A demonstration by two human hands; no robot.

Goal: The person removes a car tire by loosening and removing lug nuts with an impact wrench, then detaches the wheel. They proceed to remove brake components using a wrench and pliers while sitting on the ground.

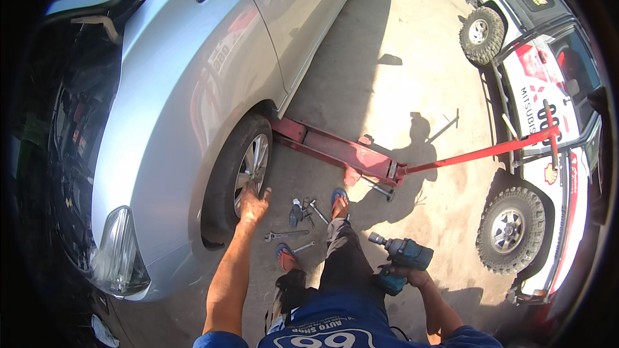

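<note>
My left hand (253, 204) reaches to the front wheel (250, 162) of the silver car. Its fingers point at the spokes near the wheel's middle, with the thumb apart from them. Whether the fingertips touch the rim I cannot tell. In my right hand (416, 275) is a dark teal cordless impact wrench (411, 253), gripped by its handle. A metal socket (376, 238) sits on its front end, turned toward the car. The tyre's lower part lies in shadow.
A red floor jack (345, 151) reaches under the silver car (174, 90), its long handle (483, 150) slanting right. Wrenches (285, 235) and other small tools lie by my sandalled feet. The hood stands raised at left. A white off-road vehicle (548, 103) is parked at right.
</note>
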